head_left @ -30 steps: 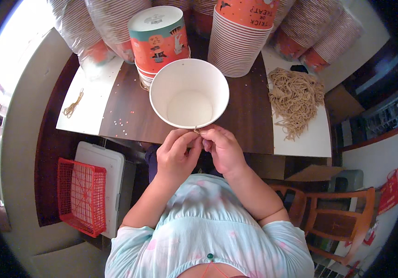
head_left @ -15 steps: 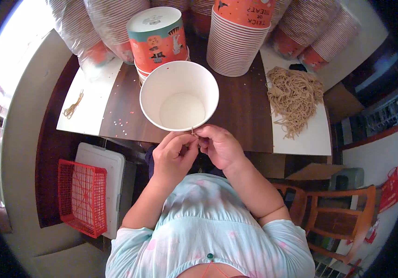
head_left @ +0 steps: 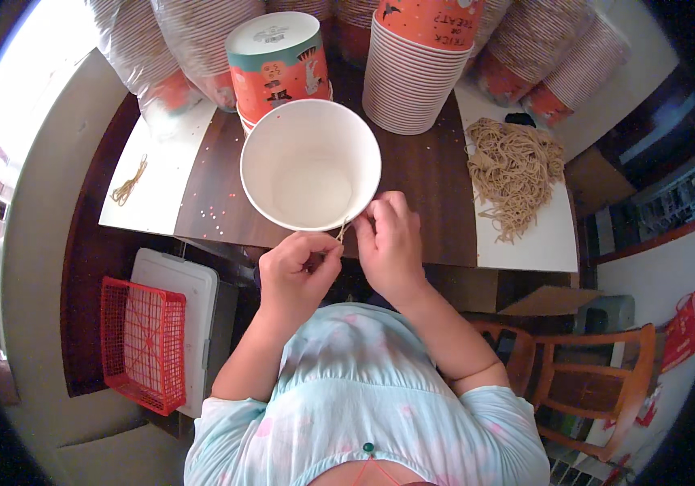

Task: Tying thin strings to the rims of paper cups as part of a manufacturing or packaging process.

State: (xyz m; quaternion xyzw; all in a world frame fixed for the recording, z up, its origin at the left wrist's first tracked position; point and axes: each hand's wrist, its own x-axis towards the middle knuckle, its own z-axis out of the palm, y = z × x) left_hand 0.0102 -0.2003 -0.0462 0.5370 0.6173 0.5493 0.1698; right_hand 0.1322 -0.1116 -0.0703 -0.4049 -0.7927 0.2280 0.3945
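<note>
A white-lined paper bucket [head_left: 303,166] stands at the table's near edge, its open mouth facing me. Over its near rim runs a short length of tan cord [head_left: 342,230]. My left hand [head_left: 299,271] is closed in a pinch on that cord, just below the rim. Close by on the right, my right hand [head_left: 392,243] has its bent fingers against the bucket's near right rim and side. Its fingertips are partly hidden, so whether they also hold cord does not show.
Behind the bucket stands an upturned orange and green bucket [head_left: 276,69], with a tall bucket stack [head_left: 408,85] right of it. A tan cord heap [head_left: 516,166] lies at right, a small cord bundle [head_left: 130,182] at left. Bagged stacks [head_left: 214,40] line the back. A red basket [head_left: 145,344] sits lower left.
My right hand has moved up and right, away from the left hand, to the bucket's rim. The left hand has shifted slightly left and down with the cord. The bucket has tipped slightly.
</note>
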